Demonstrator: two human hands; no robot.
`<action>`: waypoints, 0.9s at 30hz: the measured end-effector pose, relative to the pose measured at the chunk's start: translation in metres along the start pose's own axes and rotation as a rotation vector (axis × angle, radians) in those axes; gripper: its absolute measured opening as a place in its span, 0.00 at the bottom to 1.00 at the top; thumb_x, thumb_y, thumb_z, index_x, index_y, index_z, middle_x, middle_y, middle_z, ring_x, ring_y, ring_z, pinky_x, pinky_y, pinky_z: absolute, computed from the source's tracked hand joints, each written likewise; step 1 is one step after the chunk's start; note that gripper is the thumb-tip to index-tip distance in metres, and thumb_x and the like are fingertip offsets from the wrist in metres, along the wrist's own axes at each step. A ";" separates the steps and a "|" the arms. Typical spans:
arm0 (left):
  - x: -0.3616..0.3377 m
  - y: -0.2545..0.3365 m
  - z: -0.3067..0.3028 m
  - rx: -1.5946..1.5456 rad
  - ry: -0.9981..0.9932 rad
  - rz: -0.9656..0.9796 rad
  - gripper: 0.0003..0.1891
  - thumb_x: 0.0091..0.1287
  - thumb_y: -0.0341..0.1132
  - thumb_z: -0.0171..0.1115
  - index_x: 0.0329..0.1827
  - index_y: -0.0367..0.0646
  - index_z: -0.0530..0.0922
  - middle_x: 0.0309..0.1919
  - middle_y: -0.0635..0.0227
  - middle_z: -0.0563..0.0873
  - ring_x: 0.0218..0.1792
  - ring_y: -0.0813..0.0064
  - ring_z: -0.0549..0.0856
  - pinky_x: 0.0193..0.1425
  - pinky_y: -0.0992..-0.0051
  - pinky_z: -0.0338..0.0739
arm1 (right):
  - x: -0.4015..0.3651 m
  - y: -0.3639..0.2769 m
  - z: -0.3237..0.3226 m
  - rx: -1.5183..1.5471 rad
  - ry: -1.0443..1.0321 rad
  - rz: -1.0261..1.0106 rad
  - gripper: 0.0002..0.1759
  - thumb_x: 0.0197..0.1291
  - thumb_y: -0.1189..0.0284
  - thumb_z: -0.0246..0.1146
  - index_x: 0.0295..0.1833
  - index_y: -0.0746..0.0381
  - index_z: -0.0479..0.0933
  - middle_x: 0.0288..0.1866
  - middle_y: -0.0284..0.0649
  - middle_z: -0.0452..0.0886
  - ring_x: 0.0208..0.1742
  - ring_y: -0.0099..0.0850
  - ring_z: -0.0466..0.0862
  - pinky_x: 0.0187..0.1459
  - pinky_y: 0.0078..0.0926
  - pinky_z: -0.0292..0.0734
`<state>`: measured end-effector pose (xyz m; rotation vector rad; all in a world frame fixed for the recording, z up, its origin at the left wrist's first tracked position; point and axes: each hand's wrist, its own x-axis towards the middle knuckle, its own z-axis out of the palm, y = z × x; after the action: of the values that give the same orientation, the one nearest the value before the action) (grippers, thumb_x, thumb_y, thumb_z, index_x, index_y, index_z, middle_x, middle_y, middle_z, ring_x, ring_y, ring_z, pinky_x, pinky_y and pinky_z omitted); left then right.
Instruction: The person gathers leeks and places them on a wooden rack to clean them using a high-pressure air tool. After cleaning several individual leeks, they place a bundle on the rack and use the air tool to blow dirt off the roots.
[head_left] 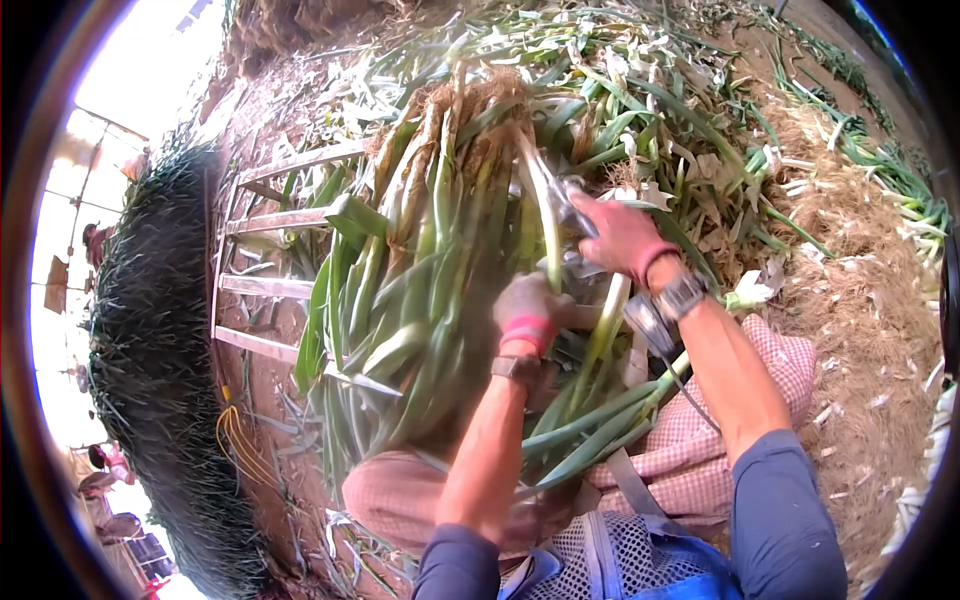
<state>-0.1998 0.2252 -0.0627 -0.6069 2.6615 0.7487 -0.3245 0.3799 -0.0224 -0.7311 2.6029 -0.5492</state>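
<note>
My left hand [532,305], in a pale glove with a pink cuff, is closed around the green stalk of a long green onion [551,240]. Its white, rooted end points up and away from me. Against that end, my right hand [615,235], in a reddish glove, grips a knife [575,208]; the short metal blade is partly hidden by the fingers and smeared by motion. Left of my hands lies a large bundle of green onions [430,230] with brown roots at the far end. More long green leaves [590,435] lie across my lap.
A slatted wooden rack [270,288] sits under the bundle's left side. Stripped leaves [650,130] are heaped beyond my hands. Root trimmings [850,330] cover the ground at right. A tall dark-green stack [160,370] stands at left, with people [110,465] behind it.
</note>
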 end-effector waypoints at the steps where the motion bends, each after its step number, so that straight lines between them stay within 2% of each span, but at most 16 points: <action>1: -0.015 0.005 -0.006 -0.024 -0.040 0.002 0.24 0.54 0.56 0.75 0.45 0.48 0.92 0.50 0.51 0.91 0.53 0.49 0.90 0.60 0.56 0.83 | -0.020 0.001 0.004 -0.003 -0.002 0.019 0.45 0.60 0.62 0.68 0.85 0.47 0.65 0.53 0.56 0.84 0.52 0.56 0.87 0.57 0.52 0.84; 3: -0.026 0.006 0.002 -0.044 -0.026 -0.005 0.25 0.54 0.58 0.76 0.46 0.48 0.92 0.50 0.51 0.90 0.53 0.49 0.90 0.60 0.56 0.83 | -0.064 -0.006 0.007 -0.010 -0.001 0.040 0.45 0.60 0.62 0.68 0.85 0.46 0.65 0.54 0.56 0.83 0.52 0.57 0.87 0.57 0.52 0.84; 5: -0.036 0.009 0.004 -0.049 -0.066 -0.008 0.27 0.54 0.60 0.76 0.46 0.49 0.92 0.52 0.52 0.90 0.55 0.51 0.90 0.60 0.56 0.84 | -0.111 -0.021 -0.004 -0.011 -0.108 0.048 0.43 0.62 0.63 0.69 0.84 0.48 0.67 0.55 0.53 0.84 0.56 0.54 0.87 0.62 0.51 0.82; 8: -0.054 0.016 0.029 -0.009 -0.116 0.081 0.25 0.56 0.58 0.76 0.48 0.50 0.91 0.52 0.53 0.90 0.55 0.52 0.90 0.61 0.56 0.84 | -0.152 -0.020 0.006 0.026 -0.057 0.061 0.44 0.62 0.62 0.70 0.85 0.47 0.66 0.57 0.54 0.83 0.58 0.56 0.85 0.63 0.50 0.81; 10: -0.077 0.023 0.056 0.055 -0.091 0.139 0.19 0.62 0.51 0.73 0.47 0.47 0.91 0.51 0.53 0.92 0.53 0.52 0.93 0.58 0.56 0.87 | -0.169 -0.019 0.010 0.004 -0.062 0.075 0.44 0.62 0.61 0.69 0.85 0.47 0.66 0.57 0.55 0.83 0.58 0.57 0.85 0.63 0.51 0.81; 12: -0.090 0.026 0.082 0.152 -0.077 0.142 0.19 0.63 0.50 0.72 0.48 0.46 0.91 0.52 0.53 0.92 0.52 0.52 0.93 0.56 0.54 0.88 | -0.181 -0.019 0.013 -0.039 -0.057 -0.008 0.45 0.61 0.60 0.67 0.86 0.46 0.65 0.56 0.55 0.83 0.56 0.58 0.85 0.61 0.51 0.82; 14: -0.102 0.028 0.090 0.136 -0.115 0.115 0.19 0.65 0.52 0.70 0.48 0.47 0.91 0.51 0.55 0.92 0.53 0.53 0.94 0.55 0.54 0.88 | -0.182 -0.022 0.007 -0.020 -0.083 0.066 0.46 0.61 0.60 0.68 0.86 0.46 0.65 0.56 0.54 0.84 0.58 0.57 0.85 0.63 0.51 0.81; 16: -0.115 0.034 0.076 0.112 -0.208 0.228 0.19 0.66 0.53 0.68 0.48 0.49 0.92 0.49 0.55 0.93 0.53 0.53 0.94 0.56 0.54 0.88 | -0.178 -0.018 0.011 0.008 -0.005 0.079 0.46 0.61 0.60 0.69 0.86 0.45 0.65 0.56 0.54 0.83 0.57 0.57 0.86 0.62 0.52 0.81; 17: -0.120 0.037 0.061 0.116 -0.320 0.207 0.20 0.66 0.54 0.68 0.49 0.51 0.93 0.50 0.55 0.94 0.53 0.52 0.93 0.58 0.55 0.87 | -0.178 -0.022 0.008 0.002 -0.075 0.067 0.45 0.61 0.60 0.68 0.86 0.46 0.65 0.57 0.54 0.83 0.57 0.56 0.86 0.62 0.51 0.81; 18: -0.117 0.032 0.056 0.119 -0.319 0.203 0.20 0.66 0.54 0.68 0.49 0.51 0.93 0.50 0.55 0.94 0.53 0.52 0.93 0.58 0.55 0.87 | -0.176 -0.025 0.011 0.005 -0.075 0.064 0.45 0.61 0.60 0.68 0.86 0.46 0.65 0.57 0.54 0.83 0.57 0.56 0.86 0.62 0.51 0.81; 20: -0.110 0.021 0.046 -0.037 -0.305 0.160 0.23 0.61 0.57 0.71 0.50 0.51 0.92 0.51 0.51 0.92 0.54 0.50 0.91 0.59 0.53 0.85 | -0.171 -0.025 0.022 0.062 -0.062 0.019 0.45 0.61 0.60 0.68 0.85 0.47 0.66 0.56 0.54 0.84 0.58 0.56 0.86 0.62 0.50 0.82; 22: -0.100 0.000 0.038 -0.094 -0.185 0.132 0.21 0.64 0.55 0.69 0.49 0.50 0.93 0.49 0.54 0.93 0.53 0.53 0.91 0.60 0.57 0.84 | -0.164 -0.024 0.031 0.042 -0.043 0.019 0.45 0.61 0.60 0.68 0.85 0.49 0.66 0.55 0.54 0.85 0.57 0.57 0.86 0.62 0.51 0.82; 24: -0.087 -0.020 0.034 -0.143 -0.049 0.056 0.19 0.66 0.53 0.69 0.48 0.50 0.93 0.47 0.54 0.92 0.52 0.53 0.91 0.58 0.57 0.84 | -0.158 -0.022 0.042 0.097 -0.108 -0.098 0.45 0.60 0.61 0.68 0.85 0.49 0.66 0.52 0.55 0.86 0.55 0.57 0.87 0.62 0.53 0.82; 27: -0.066 -0.040 0.031 -0.222 0.087 -0.012 0.17 0.65 0.49 0.69 0.47 0.49 0.93 0.46 0.55 0.93 0.50 0.52 0.91 0.57 0.57 0.84 | -0.142 -0.032 0.040 0.080 -0.115 -0.036 0.44 0.60 0.61 0.69 0.84 0.50 0.67 0.52 0.57 0.86 0.56 0.57 0.87 0.61 0.53 0.82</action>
<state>-0.1183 0.2319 -0.0782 -0.7256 2.6703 1.0463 -0.1808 0.4226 -0.0061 -0.7618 2.4522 -0.6001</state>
